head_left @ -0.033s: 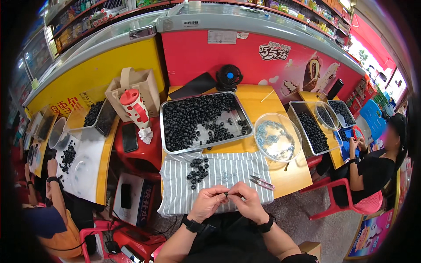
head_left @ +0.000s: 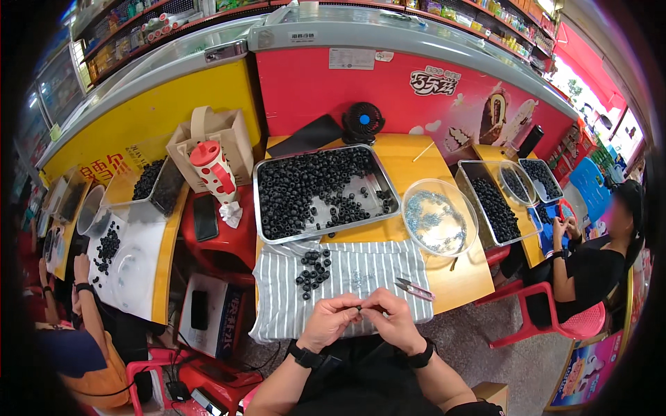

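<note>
Hands (head_left: 327, 324) together over striped cloth (head_left: 388, 260), angled inward, both pinching small dark piece (head_left: 359, 308) between fingertips.

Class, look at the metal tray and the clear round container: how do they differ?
The metal tray is rectangular, while the clear container is round. The tray looks larger than the container. The tray holds black beads; the container holds tiny bluish pieces. Both stand on the wooden table.
</note>
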The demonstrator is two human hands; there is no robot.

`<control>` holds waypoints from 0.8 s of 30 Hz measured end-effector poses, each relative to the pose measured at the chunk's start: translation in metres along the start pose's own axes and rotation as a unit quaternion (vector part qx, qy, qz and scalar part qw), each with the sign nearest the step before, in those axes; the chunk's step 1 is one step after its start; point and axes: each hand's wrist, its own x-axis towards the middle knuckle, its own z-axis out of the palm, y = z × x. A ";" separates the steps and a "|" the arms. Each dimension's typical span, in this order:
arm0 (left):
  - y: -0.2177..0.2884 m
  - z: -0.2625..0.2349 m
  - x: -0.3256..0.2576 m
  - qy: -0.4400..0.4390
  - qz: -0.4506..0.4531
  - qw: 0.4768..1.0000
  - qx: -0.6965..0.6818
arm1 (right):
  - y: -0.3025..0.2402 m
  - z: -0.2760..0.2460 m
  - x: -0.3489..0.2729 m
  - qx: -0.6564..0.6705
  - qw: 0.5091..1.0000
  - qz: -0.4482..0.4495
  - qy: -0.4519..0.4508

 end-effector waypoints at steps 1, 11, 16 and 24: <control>0.000 0.000 -0.001 -0.010 0.004 1.000 0.012 | 0.001 0.000 0.000 0.008 1.000 0.009 0.004; 0.008 0.010 -0.021 -0.004 -0.015 0.997 -0.073 | 0.005 -0.002 0.010 0.105 0.981 0.159 0.040; 0.021 -0.009 -0.044 0.085 0.040 0.991 -0.095 | 0.004 0.011 0.035 -0.215 0.976 -0.011 -0.025; 0.024 -0.024 -0.044 0.063 0.045 0.992 -0.098 | -0.008 0.026 0.087 -0.344 0.935 -0.046 -0.074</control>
